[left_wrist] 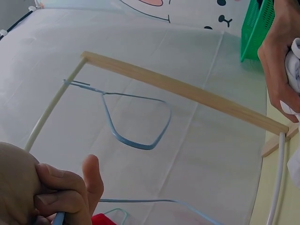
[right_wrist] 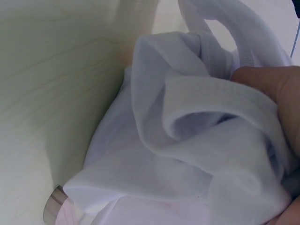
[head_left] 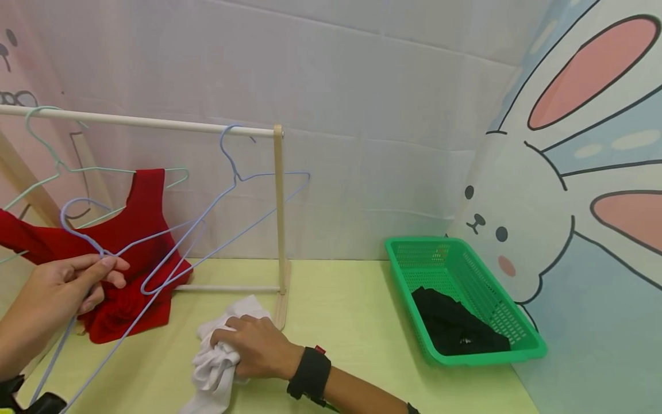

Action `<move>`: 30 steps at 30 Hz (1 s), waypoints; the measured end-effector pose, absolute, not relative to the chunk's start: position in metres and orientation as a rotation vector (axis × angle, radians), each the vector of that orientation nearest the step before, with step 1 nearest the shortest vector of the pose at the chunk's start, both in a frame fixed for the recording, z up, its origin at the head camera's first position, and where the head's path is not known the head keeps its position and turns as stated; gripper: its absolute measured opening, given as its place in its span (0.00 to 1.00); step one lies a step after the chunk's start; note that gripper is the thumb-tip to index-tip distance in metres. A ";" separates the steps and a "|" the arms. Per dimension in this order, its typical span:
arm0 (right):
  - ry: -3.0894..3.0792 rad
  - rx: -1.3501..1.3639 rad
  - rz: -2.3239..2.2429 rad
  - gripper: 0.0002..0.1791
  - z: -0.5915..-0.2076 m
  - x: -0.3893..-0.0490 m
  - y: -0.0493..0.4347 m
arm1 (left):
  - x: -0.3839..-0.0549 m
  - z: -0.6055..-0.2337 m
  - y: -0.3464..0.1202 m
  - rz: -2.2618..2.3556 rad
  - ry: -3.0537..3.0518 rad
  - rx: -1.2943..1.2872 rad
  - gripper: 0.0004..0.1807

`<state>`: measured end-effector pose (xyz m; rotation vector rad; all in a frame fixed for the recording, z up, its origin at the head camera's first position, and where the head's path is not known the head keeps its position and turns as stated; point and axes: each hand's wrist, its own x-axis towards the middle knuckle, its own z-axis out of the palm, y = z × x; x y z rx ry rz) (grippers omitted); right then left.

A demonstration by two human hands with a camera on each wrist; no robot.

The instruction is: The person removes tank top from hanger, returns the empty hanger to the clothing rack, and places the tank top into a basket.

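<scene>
My left hand (head_left: 69,287) pinches a blue hanger (head_left: 147,238) just below its hook, in front of the rack at the left. In the left wrist view, that hand's fingers (left_wrist: 65,194) curl round the blue wire. My right hand (head_left: 264,348) grips a crumpled white garment (head_left: 217,356) low over the table. The right wrist view shows the white cloth (right_wrist: 197,140) bunched in folds against the fingers, with a hem visible. A red garment (head_left: 150,230) hangs on a mint-green hanger (head_left: 57,164) behind the left hand.
A second blue hanger (head_left: 235,172) hangs from the white rod (head_left: 170,122) of the wooden rack (head_left: 281,218). At the right stands a green basket (head_left: 403,287) with a black garment (head_left: 455,325) inside. A white curtain (head_left: 351,115) closes off the back.
</scene>
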<state>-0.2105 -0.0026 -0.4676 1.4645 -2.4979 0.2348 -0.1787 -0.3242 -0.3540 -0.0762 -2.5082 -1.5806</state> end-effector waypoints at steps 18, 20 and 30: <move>-2.509 1.445 0.250 0.27 -0.466 -0.208 0.002 | -0.188 -0.338 -0.327 -1.513 -2.524 -0.141 0.11; -2.512 1.443 0.254 0.27 -0.466 -0.208 0.002 | -0.188 -0.336 -0.326 -1.490 -2.522 -0.151 0.11; -2.500 1.410 0.247 0.29 -0.465 -0.212 0.010 | -0.185 -0.324 -0.322 -1.487 -2.517 -0.133 0.09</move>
